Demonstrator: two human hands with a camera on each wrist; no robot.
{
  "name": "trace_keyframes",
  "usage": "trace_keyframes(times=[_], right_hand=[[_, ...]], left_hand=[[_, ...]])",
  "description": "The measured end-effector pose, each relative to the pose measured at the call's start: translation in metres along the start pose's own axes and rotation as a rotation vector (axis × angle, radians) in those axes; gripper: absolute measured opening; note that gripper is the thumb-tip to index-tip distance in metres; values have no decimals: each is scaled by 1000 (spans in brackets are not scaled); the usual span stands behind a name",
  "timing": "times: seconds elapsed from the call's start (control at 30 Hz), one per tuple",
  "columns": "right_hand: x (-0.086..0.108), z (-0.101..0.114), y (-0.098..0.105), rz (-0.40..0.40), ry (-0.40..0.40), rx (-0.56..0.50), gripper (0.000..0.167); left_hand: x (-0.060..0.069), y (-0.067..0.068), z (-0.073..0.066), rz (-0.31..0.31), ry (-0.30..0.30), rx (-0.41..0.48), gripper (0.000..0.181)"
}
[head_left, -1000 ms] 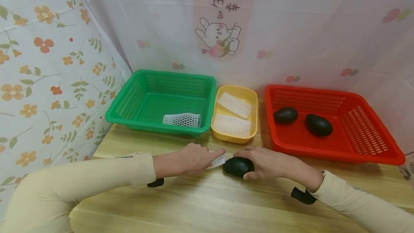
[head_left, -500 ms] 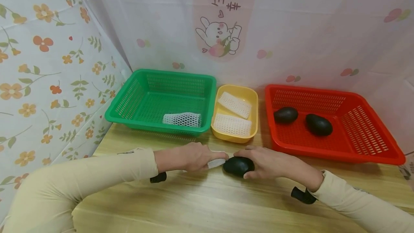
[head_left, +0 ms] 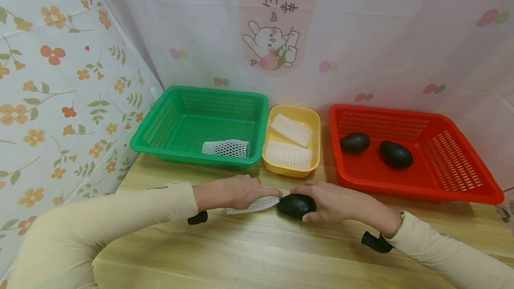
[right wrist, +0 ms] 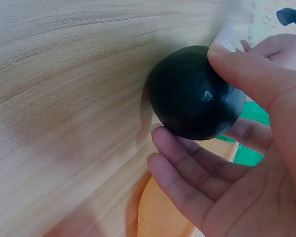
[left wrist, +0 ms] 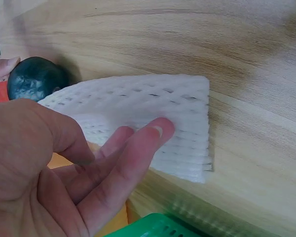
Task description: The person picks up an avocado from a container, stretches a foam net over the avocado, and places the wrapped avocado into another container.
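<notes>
In the head view my right hand (head_left: 331, 200) grips a dark avocado (head_left: 296, 207) lying on its side on the wooden table. The right wrist view shows the thumb on one side of the avocado (right wrist: 192, 96) and fingers curled round the other. My left hand (head_left: 241, 191) holds a white foam net sleeve (head_left: 254, 206) by the end close to the avocado's narrow tip. In the left wrist view the foam net sleeve (left wrist: 185, 108) lies flat, with two fingertips over its middle. The index tip hides where the sleeve meets the avocado.
A green basket (head_left: 198, 160) at the back left holds one netted item. Beside it, a yellow tray (head_left: 317, 146) contains white foam nets (head_left: 288, 155). Two avocados (head_left: 395, 154) lie in the red basket (head_left: 453, 146) at the right. A patterned cloth hangs behind.
The left hand has shifted slightly, and the sleeve, mostly hidden before, now shows stretched out beneath it towards the left. The right hand and avocado have stayed in place.
</notes>
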State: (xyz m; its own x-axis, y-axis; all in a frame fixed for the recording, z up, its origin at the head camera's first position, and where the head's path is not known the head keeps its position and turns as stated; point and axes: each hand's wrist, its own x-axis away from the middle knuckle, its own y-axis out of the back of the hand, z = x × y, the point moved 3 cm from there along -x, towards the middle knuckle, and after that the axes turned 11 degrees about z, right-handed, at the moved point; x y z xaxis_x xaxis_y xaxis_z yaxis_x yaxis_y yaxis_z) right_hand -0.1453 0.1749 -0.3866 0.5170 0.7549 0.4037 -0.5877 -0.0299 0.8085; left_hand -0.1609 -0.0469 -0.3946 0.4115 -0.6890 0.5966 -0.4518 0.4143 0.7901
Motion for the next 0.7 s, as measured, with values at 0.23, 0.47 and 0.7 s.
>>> trace_keyframes(times=[0.23,0.47,0.7], right_hand=[[0,1,0,-3,11,5,65],[0,0,1,3,3,-1,63],[0,-1,0,-7,10,-3,63]], left_hand=[[-6,-2,3,5,11,-35,69],[-6,-2,2,4,14,-26,63],[-5,0,4,-31,12,59,38]])
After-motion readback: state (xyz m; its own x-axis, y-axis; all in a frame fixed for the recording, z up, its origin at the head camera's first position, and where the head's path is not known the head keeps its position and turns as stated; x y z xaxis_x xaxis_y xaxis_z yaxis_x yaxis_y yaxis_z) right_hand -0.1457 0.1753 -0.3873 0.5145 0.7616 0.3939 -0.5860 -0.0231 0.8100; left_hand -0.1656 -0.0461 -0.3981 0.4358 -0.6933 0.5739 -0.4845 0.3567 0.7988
